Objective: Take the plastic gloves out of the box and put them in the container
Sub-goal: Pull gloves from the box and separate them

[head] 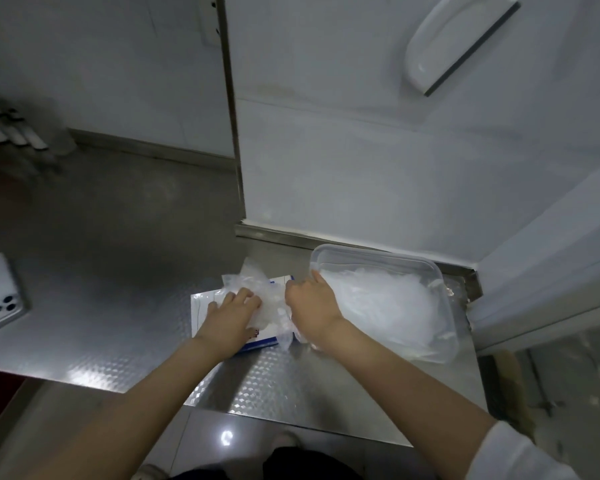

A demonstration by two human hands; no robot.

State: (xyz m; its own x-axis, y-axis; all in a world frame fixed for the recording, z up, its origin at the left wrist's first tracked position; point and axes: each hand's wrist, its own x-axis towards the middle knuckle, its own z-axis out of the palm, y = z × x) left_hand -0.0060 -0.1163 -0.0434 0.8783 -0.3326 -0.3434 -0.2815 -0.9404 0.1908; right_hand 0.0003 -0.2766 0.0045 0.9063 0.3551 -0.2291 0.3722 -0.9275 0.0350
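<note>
Gloves [257,278]: clear thin film, crumpled wad atop box [201,306], white w/ blue edge; print unreadable. More heaped in clear container [378,254]. L hand [232,315] grips wad; R hand [309,306] curled on its right edge.

This looks like a commercial kitchen or food-preparation room. The table [101,271] is embossed stainless steel, set against smooth white wall panels [361,150] edged with metal trim [234,133], one panel carrying a large white handle [461,43] like that of a cold-room door. The glossy tiled floor [201,441] and disposable plastic gloves [378,306] heaped in a clear container [395,258] suit hygienic food handling.
</note>
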